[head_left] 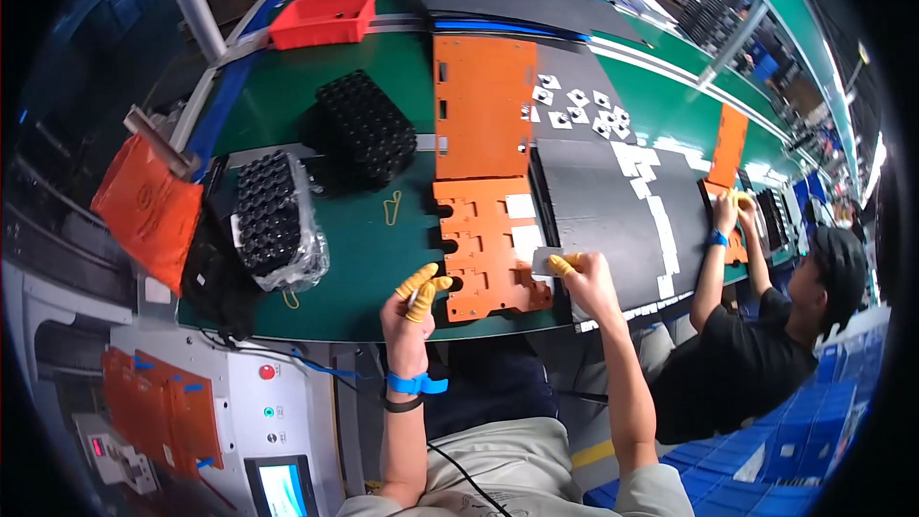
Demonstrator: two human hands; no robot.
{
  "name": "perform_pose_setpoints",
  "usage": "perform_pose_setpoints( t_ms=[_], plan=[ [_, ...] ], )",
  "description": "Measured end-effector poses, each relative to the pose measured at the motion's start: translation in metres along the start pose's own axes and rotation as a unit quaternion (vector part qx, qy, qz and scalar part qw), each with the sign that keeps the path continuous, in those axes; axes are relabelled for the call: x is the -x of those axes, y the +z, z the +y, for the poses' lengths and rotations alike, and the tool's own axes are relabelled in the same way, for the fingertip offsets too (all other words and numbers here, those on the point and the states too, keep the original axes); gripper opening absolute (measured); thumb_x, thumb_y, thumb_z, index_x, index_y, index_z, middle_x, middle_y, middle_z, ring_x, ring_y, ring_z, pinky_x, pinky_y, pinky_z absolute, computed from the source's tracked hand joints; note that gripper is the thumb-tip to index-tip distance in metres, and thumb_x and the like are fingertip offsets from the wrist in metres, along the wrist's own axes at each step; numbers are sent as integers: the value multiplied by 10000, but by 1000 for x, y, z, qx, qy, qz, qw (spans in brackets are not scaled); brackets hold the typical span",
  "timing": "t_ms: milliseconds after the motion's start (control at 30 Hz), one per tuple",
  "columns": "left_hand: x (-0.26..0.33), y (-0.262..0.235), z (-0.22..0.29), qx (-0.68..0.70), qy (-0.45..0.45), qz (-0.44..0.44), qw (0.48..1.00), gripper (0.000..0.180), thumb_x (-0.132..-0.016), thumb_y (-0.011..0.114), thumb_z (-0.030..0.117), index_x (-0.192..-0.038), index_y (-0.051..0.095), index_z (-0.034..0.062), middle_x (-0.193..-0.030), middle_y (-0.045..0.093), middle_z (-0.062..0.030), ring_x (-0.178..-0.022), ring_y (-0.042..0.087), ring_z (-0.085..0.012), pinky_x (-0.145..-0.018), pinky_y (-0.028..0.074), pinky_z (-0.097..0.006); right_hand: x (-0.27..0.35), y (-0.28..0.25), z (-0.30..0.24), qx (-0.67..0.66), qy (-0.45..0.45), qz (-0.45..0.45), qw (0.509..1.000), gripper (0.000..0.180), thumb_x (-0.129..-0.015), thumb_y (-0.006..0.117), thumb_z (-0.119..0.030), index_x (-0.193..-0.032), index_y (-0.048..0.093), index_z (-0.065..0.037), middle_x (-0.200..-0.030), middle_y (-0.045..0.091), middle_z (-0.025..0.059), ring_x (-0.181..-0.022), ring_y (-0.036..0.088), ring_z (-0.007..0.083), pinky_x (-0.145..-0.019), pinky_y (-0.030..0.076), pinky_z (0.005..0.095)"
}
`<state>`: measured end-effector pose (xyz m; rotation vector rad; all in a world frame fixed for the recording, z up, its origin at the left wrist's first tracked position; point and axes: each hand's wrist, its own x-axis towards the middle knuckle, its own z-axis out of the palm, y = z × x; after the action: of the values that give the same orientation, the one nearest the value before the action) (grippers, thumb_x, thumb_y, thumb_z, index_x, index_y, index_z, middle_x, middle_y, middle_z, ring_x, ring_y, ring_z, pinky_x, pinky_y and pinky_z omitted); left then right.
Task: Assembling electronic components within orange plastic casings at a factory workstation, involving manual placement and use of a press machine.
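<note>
Trays left of fixture — bin behind.

The left hand sits just left of the orange fixture, fingers bent, left forearm upright beneath; the right hand, beside the fixture's lower right edge, pinches, right forearm slanting down rightward

Green workbench; metal post; blue bins; bright strip light; yellow floor stripe
</note>
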<state>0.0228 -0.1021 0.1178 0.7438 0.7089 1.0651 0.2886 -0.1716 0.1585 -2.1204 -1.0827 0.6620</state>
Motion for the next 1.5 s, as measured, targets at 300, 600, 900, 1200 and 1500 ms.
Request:
perform_pose_setpoints(
  t_ms=[300, 600, 900, 1200, 1500],
  plan=[
    [-5, -6, 4, 32, -1, -12, 999, 353, -983, 571, 284, -1226, 619, 31, -948, 702, -51, -490, 308, 5, -444, 233, -179, -32, 7, 13, 80, 113, -182, 974, 286, -834, 702, -266, -841, 743, 16, -623, 649, 62, -560, 608, 137, -527, 483, 313],
    [-7, -5, 6, 107, -87, -37, 990, 648, -998, 369, 568, -1208, 609, 3, -776, 606, -8, -483, 389, -50, -426, 294, -203, -9, 28, -38, 323, -113, 14, 940, 278, -753, 779, -288, -742, 701, -22, -663, 657, 186, -616, 657, 348, -601, 529, 413],
    [20, -12, 15, 29, -124, -31, 991, 582, -981, 372, 603, -1174, 546, 83, -897, 641, -45, -706, 650, -143, -468, 482, -254, 35, 88, -121, 127, -536, -187, 813, 332, -641, 820, -206, -840, 640, -10, -937, 595, 134, -914, 587, 304, -911, 460, 424],
    [34, -86, 31, 92, -76, -90, 989, 459, -965, 564, 376, -1264, 537, 29, -996, 676, -57, -478, 368, 2, -422, 277, -154, 24, 120, -160, 12, -538, -242, 807, 477, -659, 785, -182, -1080, 668, 10, -1021, 649, 121, -866, 648, 304, -768, 534, 374],
    [48, -124, 45, 199, 13, 26, 979, 366, -997, 485, 265, -1277, 533, 34, -1275, 591, -179, -485, 322, -11, -431, 261, -163, -45, 216, -243, 15, -470, -62, 880, 194, -770, 752, -138, -898, 686, -9, -869, 641, 140, -812, 652, 313, -715, 528, 385]
  ],
)
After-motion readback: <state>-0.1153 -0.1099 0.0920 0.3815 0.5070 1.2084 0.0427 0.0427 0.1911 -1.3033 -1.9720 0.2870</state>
